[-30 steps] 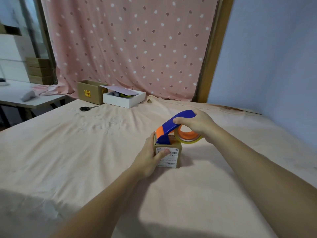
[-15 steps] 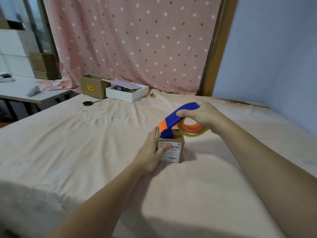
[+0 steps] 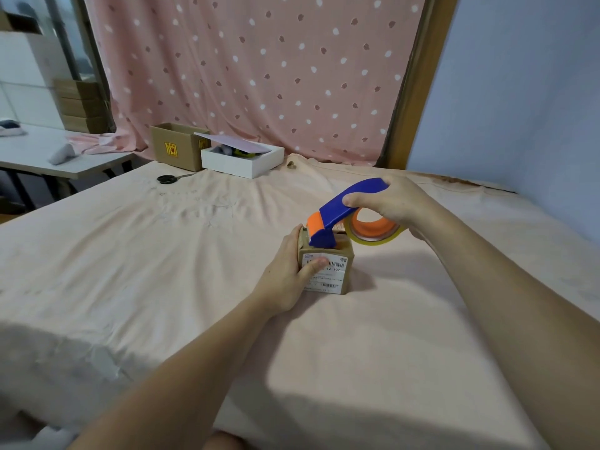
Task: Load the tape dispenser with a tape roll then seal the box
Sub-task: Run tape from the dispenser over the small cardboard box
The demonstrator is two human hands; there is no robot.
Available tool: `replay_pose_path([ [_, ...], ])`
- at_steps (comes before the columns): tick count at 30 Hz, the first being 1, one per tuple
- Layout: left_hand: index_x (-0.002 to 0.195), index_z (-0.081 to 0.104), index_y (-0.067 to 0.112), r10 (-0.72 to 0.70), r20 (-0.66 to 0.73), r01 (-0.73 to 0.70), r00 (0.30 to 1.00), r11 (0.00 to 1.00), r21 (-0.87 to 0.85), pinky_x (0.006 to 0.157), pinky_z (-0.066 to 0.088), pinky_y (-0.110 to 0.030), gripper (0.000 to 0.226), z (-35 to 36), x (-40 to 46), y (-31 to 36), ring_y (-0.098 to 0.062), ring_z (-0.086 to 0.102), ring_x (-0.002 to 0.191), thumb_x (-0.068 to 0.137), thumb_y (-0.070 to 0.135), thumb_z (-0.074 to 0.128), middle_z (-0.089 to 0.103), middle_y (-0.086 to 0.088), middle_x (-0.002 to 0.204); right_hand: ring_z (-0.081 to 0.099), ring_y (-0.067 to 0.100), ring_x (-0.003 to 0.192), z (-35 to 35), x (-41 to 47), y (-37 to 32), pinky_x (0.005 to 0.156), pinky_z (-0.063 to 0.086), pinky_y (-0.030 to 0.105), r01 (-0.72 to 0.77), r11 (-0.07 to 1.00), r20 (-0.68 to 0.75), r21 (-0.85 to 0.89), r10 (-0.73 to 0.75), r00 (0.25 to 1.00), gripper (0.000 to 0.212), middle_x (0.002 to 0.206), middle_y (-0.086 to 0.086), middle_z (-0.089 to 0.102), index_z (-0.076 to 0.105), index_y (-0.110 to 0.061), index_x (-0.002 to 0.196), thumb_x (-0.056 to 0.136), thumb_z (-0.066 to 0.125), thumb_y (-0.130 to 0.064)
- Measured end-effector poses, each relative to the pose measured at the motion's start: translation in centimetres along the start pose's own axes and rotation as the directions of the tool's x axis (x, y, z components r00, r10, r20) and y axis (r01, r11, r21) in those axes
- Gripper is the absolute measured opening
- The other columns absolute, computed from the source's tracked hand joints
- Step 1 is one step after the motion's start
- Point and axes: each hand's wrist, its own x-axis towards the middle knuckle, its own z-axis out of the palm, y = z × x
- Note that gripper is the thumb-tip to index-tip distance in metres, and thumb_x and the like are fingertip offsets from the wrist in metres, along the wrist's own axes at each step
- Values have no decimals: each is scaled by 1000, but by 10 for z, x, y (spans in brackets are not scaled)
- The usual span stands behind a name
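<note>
Left hand (image 3: 285, 280): box (image 3: 326, 269) is gripped at its side.
Right hand (image 3: 394, 203): tape dispenser (image 3: 344, 212) is gripped, nose pressed on box top.

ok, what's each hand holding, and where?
Right hand: blue tape dispenser, by its handle. Left hand: small brown cardboard box, gripping its left side.

Head view looks forward and down, close over the bed (image 3: 136, 287).
</note>
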Motion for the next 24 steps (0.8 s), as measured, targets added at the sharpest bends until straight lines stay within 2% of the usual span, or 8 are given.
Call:
replay_pose_path([
  [5,138,40,47,-3,-29,3,1000,1000,11,102,49,-44,50,0,-3,2,1,54,123,93,52,63,56,19,132,63,29,110,-1,-3,-18,89,56,46,68,989,32,-133,-64,997,67,115,6,69,60,-19,120,73,84,-60],
  [7,139,40,48,10,-54,-9,998,1000,9,100,49,-36,53,-1,-6,4,1,54,122,92,51,65,56,19,131,66,29,103,-4,-4,-32,84,56,45,96,973,60,-210,-86,995,65,107,8,70,62,-17,111,71,82,-63],
  [9,140,39,48,15,-84,-14,996,1000,12,96,48,-29,58,0,-10,4,1,55,121,90,52,68,54,21,129,64,27,101,-4,-5,-42,86,57,46,113,949,73,-293,-95,993,74,109,5,67,57,-19,114,65,81,-69],
  [13,153,23,43,-42,-167,46,985,999,24,102,49,-34,91,2,-15,-2,-1,56,123,79,66,71,53,19,138,60,23,102,-1,-10,-53,85,59,48,148,918,-2,-367,-160,987,90,114,-3,59,41,-27,124,58,80,-74],
  [16,149,13,61,-14,-191,20,981,999,30,99,51,-34,90,2,-17,-1,-3,60,117,81,63,72,51,17,137,59,21,103,6,-14,-49,83,59,46,176,909,-93,-377,-226,970,87,118,-5,55,42,-28,123,59,78,-75],
  [18,150,14,64,32,-174,-21,984,997,68,97,52,-36,85,1,-16,1,-4,61,112,85,59,69,48,14,129,59,20,105,12,-17,-41,84,58,45,181,918,-144,-352,-244,959,84,121,-5,52,45,-29,122,60,76,-77],
  [21,151,11,64,40,-157,-28,987,996,80,96,52,-35,84,1,-15,1,-4,61,110,87,60,65,46,12,123,54,17,115,19,-21,-27,91,54,41,194,960,-212,-201,-236,948,94,132,-3,51,48,-29,132,59,78,-81],
  [24,153,12,60,46,-154,-35,987,997,72,96,52,-33,84,0,-15,0,-3,61,110,88,58,65,45,13,126,49,16,124,25,-25,-15,93,45,33,210,978,-263,14,-199,944,100,142,-3,50,45,-25,142,62,88,-67],
])
